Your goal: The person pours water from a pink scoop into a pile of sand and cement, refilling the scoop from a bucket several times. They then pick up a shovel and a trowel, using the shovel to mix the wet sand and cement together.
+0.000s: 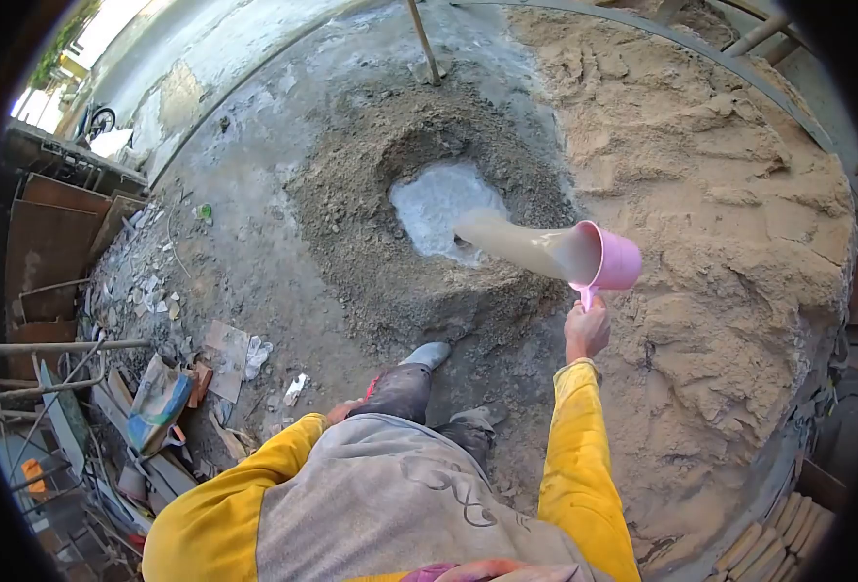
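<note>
My right hand (587, 329) grips the handle of a pink dipper (620, 260), which is tipped to the left. Murky water (521, 242) streams from its mouth into the hollow of a ring-shaped mound of grey-brown mix (351, 209). Pale, whitish material or liquid (443, 206) fills the hollow. Near my thigh, my left hand (343, 411) rests beside the dark trousers, its fingers mostly hidden by the yellow sleeve and leg.
Sand (681, 194) spreads over the right side. A wooden handle (423, 44) stands at the mound's far edge. Scrap boards and a torn sack (157, 403) lie at the lower left. My feet are just below the mound. Stacked pieces (778, 538) sit at the lower right.
</note>
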Available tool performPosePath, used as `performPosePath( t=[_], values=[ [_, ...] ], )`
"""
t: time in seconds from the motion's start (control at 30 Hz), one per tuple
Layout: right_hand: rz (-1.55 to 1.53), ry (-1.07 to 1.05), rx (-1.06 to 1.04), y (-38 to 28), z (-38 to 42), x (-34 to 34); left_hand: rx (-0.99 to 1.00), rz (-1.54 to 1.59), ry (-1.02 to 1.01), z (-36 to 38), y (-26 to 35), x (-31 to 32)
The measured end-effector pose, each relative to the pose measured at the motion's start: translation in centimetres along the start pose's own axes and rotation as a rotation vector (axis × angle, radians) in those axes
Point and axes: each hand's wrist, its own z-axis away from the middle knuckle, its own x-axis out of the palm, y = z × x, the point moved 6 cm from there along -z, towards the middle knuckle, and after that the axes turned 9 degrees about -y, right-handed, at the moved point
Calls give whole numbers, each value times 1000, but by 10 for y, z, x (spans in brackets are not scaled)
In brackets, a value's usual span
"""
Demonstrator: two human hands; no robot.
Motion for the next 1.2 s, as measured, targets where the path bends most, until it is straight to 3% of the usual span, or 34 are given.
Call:
performPosePath(
  t=[0.07,0.17,0.2,0.27,0.3,0.33,0.4,0.47,0.57,0.63,0.7,0.77,0.93,0.97,1.03,1.1,1.17,1.2],
  values=[
    [15,59,-78,-7,-10,-12,161,-435,-16,3,24,3],
    [6,170,-155,-18,-16,-39,70,-444,-42,-10,46,12],
    [5,172,-139,-16,-19,-44,292,-704,-81,-27,23,0],
    [14,313,-333,-21,-19,-61,252,-778,-98,-28,36,7],
    [10,318,-313,-18,-19,-68,217,-841,-101,-28,49,12],
    [-47,366,-357,-18,-14,-79,28,-806,-143,-28,59,19],
    [-109,428,-393,-8,-2,-101,64,-780,-167,-19,71,36],
    [-217,449,-387,30,5,-107,99,-757,-187,-21,78,48],
    [-369,549,-443,113,21,-103,-9,-855,-226,-32,79,66],
    [-1133,124,-149,200,37,-66,-51,-781,-221,-45,93,92],
    [-1510,7,115,278,89,-58,-110,-756,-264,-66,104,139],
    [-1712,79,381,372,152,-45,-165,-774,-354,-91,114,190],
    [-1502,517,731,551,352,-74,-386,-821,-557,-157,120,337],
    [-1518,702,773,574,386,-87,-428,-826,-575,-170,113,381],
    [-1527,976,854,604,449,-110,-511,-835,-592,-170,124,368],
    [-1508,1306,833,635,496,-135,-570,-898,-620,-191,125,434],
    [-1448,1419,894,671,527,-134,-400,-1192,-896,-186,117,534],
    [-1394,1466,923,690,538,-135,-335,-1449,-926,-177,116,588]
  ],
)
